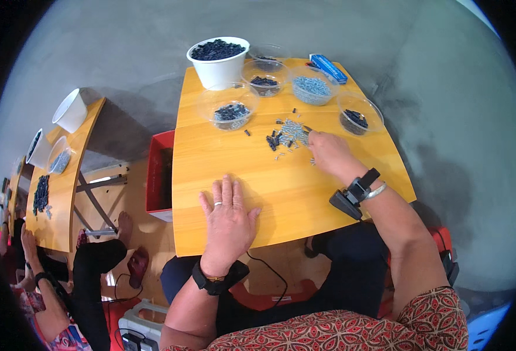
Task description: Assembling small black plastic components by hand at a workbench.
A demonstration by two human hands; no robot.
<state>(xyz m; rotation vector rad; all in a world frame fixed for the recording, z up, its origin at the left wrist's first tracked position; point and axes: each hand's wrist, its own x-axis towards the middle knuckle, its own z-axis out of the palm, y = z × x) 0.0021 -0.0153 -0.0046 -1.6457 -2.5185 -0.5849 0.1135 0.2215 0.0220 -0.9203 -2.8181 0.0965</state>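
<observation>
My left hand (229,221) lies flat on the wooden table (293,205), palm down with the fingers stretched out and nothing under them that I can see. At the right edge of a small heap of silver screws (293,131), my right hand (329,153) is closed, thumb and fingers drawn together. Something dark shows at its fingertips, too small to name. Several short black pieces (274,140) lie at the left side of the heap. A clear bowl (360,117) with black pieces stands just beyond my right hand.
A white tub (218,71) full of black pieces stands at the back left. Clear bowls hold screws (312,86), black pieces (264,83) and a mix (231,114). A blue box (329,68) lies behind. Left are a red bin (160,175) and another person's table (65,199).
</observation>
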